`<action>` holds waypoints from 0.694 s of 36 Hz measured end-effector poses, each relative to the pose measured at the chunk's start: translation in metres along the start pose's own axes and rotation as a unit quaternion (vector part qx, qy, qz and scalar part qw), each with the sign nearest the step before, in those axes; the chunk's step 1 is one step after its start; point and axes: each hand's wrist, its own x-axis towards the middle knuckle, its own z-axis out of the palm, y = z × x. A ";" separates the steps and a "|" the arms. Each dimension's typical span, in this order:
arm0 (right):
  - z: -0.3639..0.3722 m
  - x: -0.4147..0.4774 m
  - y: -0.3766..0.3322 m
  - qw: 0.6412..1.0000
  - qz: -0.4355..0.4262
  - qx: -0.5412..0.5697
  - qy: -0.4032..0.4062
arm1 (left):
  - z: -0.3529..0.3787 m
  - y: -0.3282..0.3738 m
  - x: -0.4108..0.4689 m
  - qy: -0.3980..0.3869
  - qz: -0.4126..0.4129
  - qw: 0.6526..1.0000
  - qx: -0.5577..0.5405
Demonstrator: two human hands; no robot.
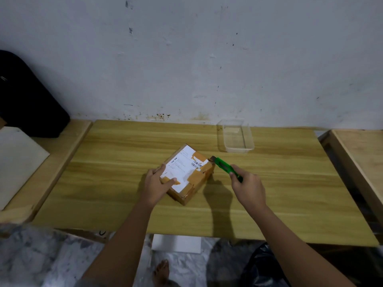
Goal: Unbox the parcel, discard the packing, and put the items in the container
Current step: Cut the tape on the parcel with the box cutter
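Black bag (29,96), far left, beyond the tabletop's left edge, leaning at the wall on a lower wooden bench (68,146); pale board (18,162) lying on the same bench, just in front of the bag.

Tabletop (124,204), yellow wood grain, back edge against a stained white wall (186,48); surface bare apart from the items below.

Left hand (155,184), near the middle of the tabletop; fingers (169,181) spread wide and pressed flat on the near-left corner of the parcel, thumb on its top face, steadying it.

Parcel (186,172), small brown cardboard box, resting on the tabletop near its centre, turned diagonally to the edges; white shipping label with barcode on top, crossed by strips of brown tape; flaps shut.

Cutter (224,168), green utility knife, blade end touching the parcel's far-right corner; nothing between blade and box.

Right hand (247,187), right of the parcel, fingers closed round the rear of the cutter's handle; its shadow falls on the tabletop between hand and parcel.

Container (236,137), clear plastic, rectangular, lidless, toward the back edge of the tabletop, beyond and right of the parcel, well apart from it; appears to hold nothing.

Second wooden bench (356,154), past the tabletop's right edge.

Floor (41,255), below the near edge: white sheet (176,243), a bare foot (161,270), black plastic bag (263,266) at the right.
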 end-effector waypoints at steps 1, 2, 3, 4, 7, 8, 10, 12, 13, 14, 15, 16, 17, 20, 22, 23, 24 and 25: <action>0.001 -0.001 0.000 1.000 0.002 0.002 0.000 | 0.001 0.003 -0.004 0.009 -0.006 1.000 0.009; 0.001 -0.003 0.000 1.000 0.003 0.005 0.001 | 0.004 0.008 -0.010 0.021 -0.015 1.000 0.017; 0.001 -0.004 0.000 1.000 0.004 0.008 0.002 | 0.008 0.012 -0.017 0.037 -0.023 0.999 0.027; 0.000 -0.006 0.000 1.000 0.006 0.010 0.003 | 0.013 0.015 -0.025 0.053 -0.028 0.997 0.045; -0.002 -0.008 0.000 1.000 0.012 0.008 0.001 | 0.033 0.019 -0.045 0.066 -0.046 0.991 0.109; -0.003 -0.008 0.000 1.000 0.014 0.007 -0.001 | 0.038 0.020 -0.050 0.058 -0.052 0.991 0.110; -0.004 -0.008 -0.001 1.000 0.015 0.007 -0.003 | 0.045 0.019 -0.056 0.037 -0.046 0.995 0.080; -0.005 -0.007 -0.001 1.000 0.012 0.006 -0.009 | 0.046 0.019 -0.058 0.016 -0.030 0.998 0.045; -0.005 -0.007 -0.002 1.000 0.010 0.006 -0.014 | 0.045 0.019 -0.058 0.001 -0.024 0.999 0.032; -0.004 -0.007 -0.002 1.000 0.007 0.005 -0.020 | 0.045 0.019 -0.057 -0.016 -0.022 0.999 0.019; -0.003 -0.007 -0.003 1.000 0.005 0.004 -0.024 | 0.044 0.018 -0.055 -0.031 -0.021 0.999 0.007; -0.002 -0.007 -0.004 1.000 0.001 0.001 -0.028 | 0.043 0.018 -0.053 -0.043 -0.020 0.999 -0.001; 0.000 -0.006 -0.005 1.000 -0.002 -0.002 -0.030 | 0.043 0.017 -0.051 -0.050 -0.019 0.999 -0.006; 0.003 -0.005 -0.008 0.999 -0.010 -0.009 -0.030 | 0.042 0.016 -0.048 -0.062 -0.020 0.998 -0.024; 0.003 -0.005 -0.009 0.999 -0.017 -0.017 -0.029 | 0.043 0.014 -0.047 -0.062 -0.024 0.997 -0.035; 0.003 -0.004 -0.010 0.999 -0.018 -0.018 -0.029 | 0.044 0.014 -0.047 -0.061 -0.026 0.997 -0.039; 0.003 -0.004 -0.011 0.999 -0.020 -0.019 -0.029 | 0.045 0.015 -0.047 -0.059 -0.027 0.997 -0.043; 0.002 -0.004 -0.012 0.999 -0.023 -0.022 -0.030 | 0.046 0.015 -0.046 -0.056 -0.028 0.997 -0.048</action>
